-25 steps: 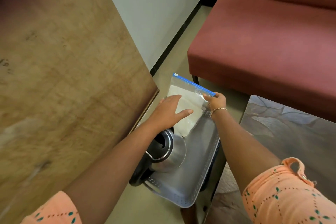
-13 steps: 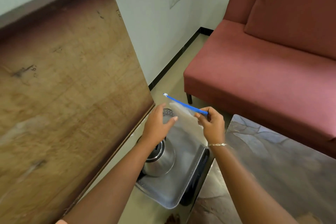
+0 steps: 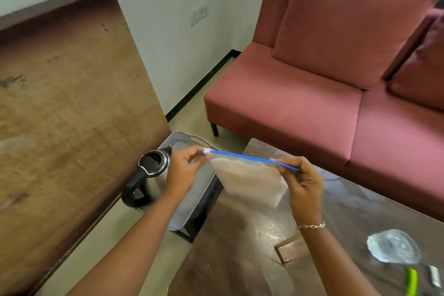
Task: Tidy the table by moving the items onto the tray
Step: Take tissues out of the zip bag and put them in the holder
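On the near right of the dark glossy tabletop [image 3: 240, 259]: a green-handled item [image 3: 411, 281], cut off by the frame edge, and a crumpled clear wrapper [image 3: 394, 246]; just left of these, a small wooden block [image 3: 292, 250]. Farther in, holds a clear zip bag [image 3: 249, 180] in the air by its blue seal strip [image 3: 249, 157], stretched nearly level. Pinches the strip's left end, by the white slider [image 3: 207, 151], with the left hand [image 3: 183, 170], and the other end with the right hand [image 3: 304, 182], fingers curled on it, a thin bracelet [image 3: 312, 226] at that wrist. Bag hanging over the tabletop's far left edge, something pale inside its lower part. Just beyond, under the left hand: a grey perforated tray [image 3: 176, 140], set lower than the tabletop, with a steel kettle [image 3: 146, 175] at its left side, black handle toward the camera. Left of that, a large wooden board [image 3: 72, 103]; at the back, a red sofa [image 3: 300, 103] against a pale wall [image 3: 168, 31].
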